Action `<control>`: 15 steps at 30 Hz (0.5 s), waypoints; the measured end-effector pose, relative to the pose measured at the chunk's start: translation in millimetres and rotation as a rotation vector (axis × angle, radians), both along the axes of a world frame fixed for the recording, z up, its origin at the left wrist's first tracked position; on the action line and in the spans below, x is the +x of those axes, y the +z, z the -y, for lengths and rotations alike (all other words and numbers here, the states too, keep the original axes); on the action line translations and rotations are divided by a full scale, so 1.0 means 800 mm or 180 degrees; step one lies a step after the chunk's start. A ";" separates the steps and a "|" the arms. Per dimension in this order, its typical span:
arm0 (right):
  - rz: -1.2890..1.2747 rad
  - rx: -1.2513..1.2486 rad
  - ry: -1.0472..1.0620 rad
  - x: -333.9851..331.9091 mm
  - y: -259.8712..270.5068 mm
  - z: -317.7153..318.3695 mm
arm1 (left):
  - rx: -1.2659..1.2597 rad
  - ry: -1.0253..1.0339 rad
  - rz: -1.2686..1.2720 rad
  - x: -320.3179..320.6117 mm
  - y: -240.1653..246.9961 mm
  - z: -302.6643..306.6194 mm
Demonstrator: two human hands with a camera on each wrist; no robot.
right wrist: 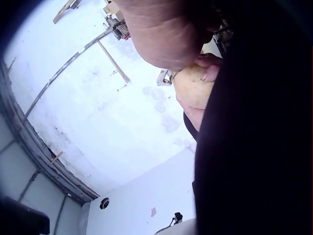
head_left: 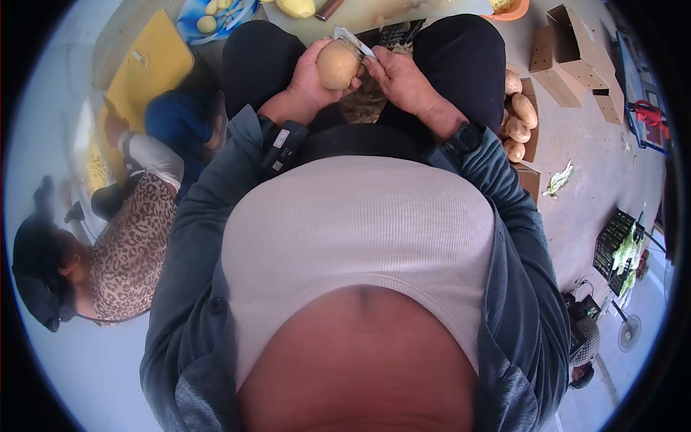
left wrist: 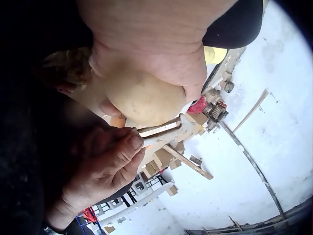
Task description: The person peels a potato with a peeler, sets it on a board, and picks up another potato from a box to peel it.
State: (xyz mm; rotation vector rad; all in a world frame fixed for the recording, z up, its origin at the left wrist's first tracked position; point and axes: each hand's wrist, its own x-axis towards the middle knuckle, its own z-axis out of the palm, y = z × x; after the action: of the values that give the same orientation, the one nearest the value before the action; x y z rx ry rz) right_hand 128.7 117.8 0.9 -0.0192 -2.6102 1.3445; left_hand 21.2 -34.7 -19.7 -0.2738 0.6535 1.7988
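Observation:
My left hand (head_left: 306,85) holds a potato (head_left: 337,66) between my knees, fingers wrapped round its side and underside. In my right hand (head_left: 404,83) is a pale peeler (head_left: 354,42), its handle gripped by thumb and fingers. The peeler's head lies along the potato's upper right side. From the left wrist view, the peeler's blade frame (left wrist: 164,128) runs close along the potato (left wrist: 142,100), which has a smooth yellowish-tan skin. The right wrist view shows only part of the potato (right wrist: 193,88), the rest hidden by a dark sleeve and my palm.
Whole potatoes (head_left: 520,122) fill a cardboard box beside my right leg. Ahead on the left, a blue-and-white basin (head_left: 193,16) holds peeled potatoes; a knife handle (head_left: 329,9) and an orange bowl (head_left: 512,10) are further right. Another person (head_left: 133,252) sits at my left by a yellow board (head_left: 147,61).

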 end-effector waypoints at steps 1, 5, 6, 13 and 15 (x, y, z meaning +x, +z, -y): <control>-0.0007 0.0026 -0.0002 0.000 0.001 0.000 | -0.0010 0.0003 0.0012 0.000 0.001 0.000; -0.0021 0.0128 0.0008 0.001 0.001 0.001 | -0.0003 0.0011 0.0053 0.002 0.001 0.000; -0.0015 0.0129 0.0011 0.001 0.000 0.000 | -0.0002 0.0015 0.0059 0.002 0.001 0.001; 0.0056 -0.0012 0.0093 -0.001 -0.003 0.000 | -0.0107 0.0030 0.0127 0.001 0.000 0.003; 0.0050 -0.0069 0.0130 -0.001 0.002 0.001 | -0.0098 0.0015 0.0150 -0.002 -0.001 0.005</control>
State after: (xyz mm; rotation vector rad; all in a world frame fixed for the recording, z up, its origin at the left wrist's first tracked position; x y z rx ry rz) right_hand 128.1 116.6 2.8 0.0203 -2.6225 1.3917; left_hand 19.9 -39.0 -20.7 -0.3378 0.6482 1.7827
